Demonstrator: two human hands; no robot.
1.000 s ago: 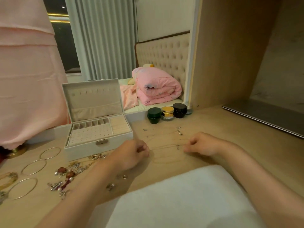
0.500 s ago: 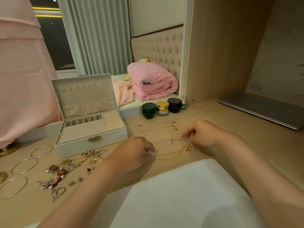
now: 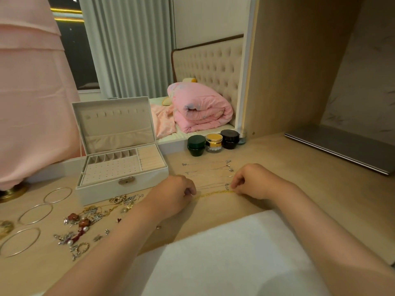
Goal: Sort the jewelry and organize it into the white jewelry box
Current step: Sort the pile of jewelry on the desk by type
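Observation:
The white jewelry box (image 3: 100, 190) stands open on the wooden desk, lid up, its compartments showing no jewelry. A gold chain (image 3: 213, 193) lies stretched on the desk between my hands. My left hand (image 3: 173, 194) pinches its left end and my right hand (image 3: 254, 181) pinches its right end. Several thin silver chains (image 3: 208, 168) lie in rows just behind it. A heap of mixed jewelry (image 3: 89, 223) with red beads and pearls sits in front of the box. Three thin bangles (image 3: 35, 213) lie at the far left.
Three cosmetic jars (image 3: 213, 143) stand at the desk's back edge. A closed laptop (image 3: 342, 150) lies at the right. White cloth (image 3: 224, 257) covers my lap at the front edge. A pink fabric lamp shade (image 3: 32, 92) rises at the left.
The gold chain lay loose and curved; now it is pulled straight between my hands. Both hands shifted slightly as the camera tilted.

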